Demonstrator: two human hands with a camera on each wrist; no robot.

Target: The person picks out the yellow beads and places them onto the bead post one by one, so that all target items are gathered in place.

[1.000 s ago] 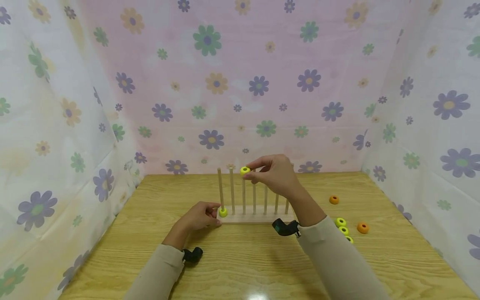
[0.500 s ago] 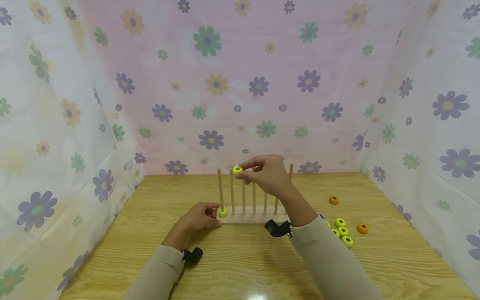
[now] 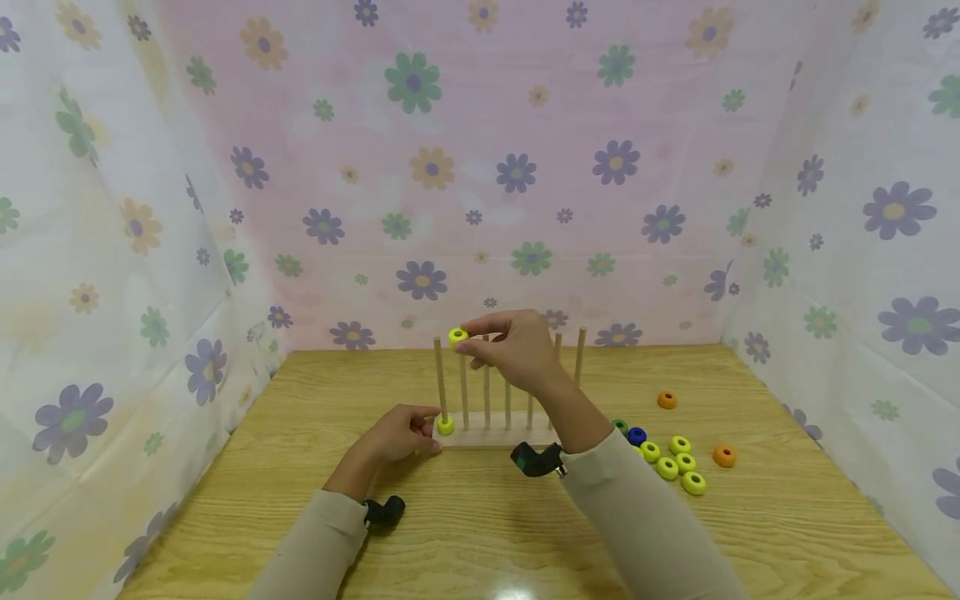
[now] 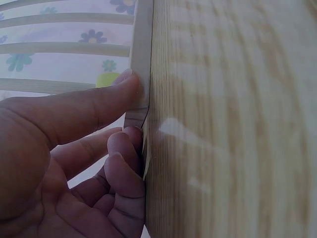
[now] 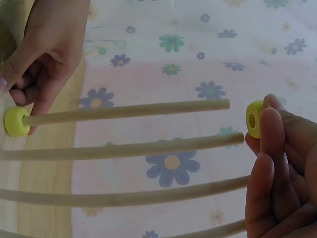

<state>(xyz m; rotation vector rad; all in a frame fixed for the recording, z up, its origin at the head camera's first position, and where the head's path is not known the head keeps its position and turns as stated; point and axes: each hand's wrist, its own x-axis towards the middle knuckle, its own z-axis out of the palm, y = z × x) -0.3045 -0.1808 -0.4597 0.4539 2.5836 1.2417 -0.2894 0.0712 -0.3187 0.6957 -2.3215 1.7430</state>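
Observation:
A wooden peg stand [image 3: 495, 433] with a row of upright pegs stands on the table. My left hand [image 3: 401, 432] grips the left end of its base, thumb [image 4: 114, 91] along the front and fingers behind. One yellow bead [image 3: 446, 427] sits at the bottom of the leftmost peg. Up at the peg tops, my right hand [image 3: 513, 348] pinches another yellow bead [image 5: 254, 119] between thumb and fingers. In the right wrist view that bead's hole faces the pegs, with a small gap to the tips of the first two. In the head view it overlaps the second peg's top.
Right of the stand lie several loose yellow beads [image 3: 667, 468], a blue bead [image 3: 637, 436] and a green bead [image 3: 619, 426], partly behind the right sleeve. Two orange beads [image 3: 724, 456] lie farther right. Flowered cloth [image 3: 487, 167] surrounds the table on three sides.
My right hand has moved left along the peg tops with the yellow bead, from the third peg to the second. More loose beads show beside the sleeve. My left hand has stayed put.

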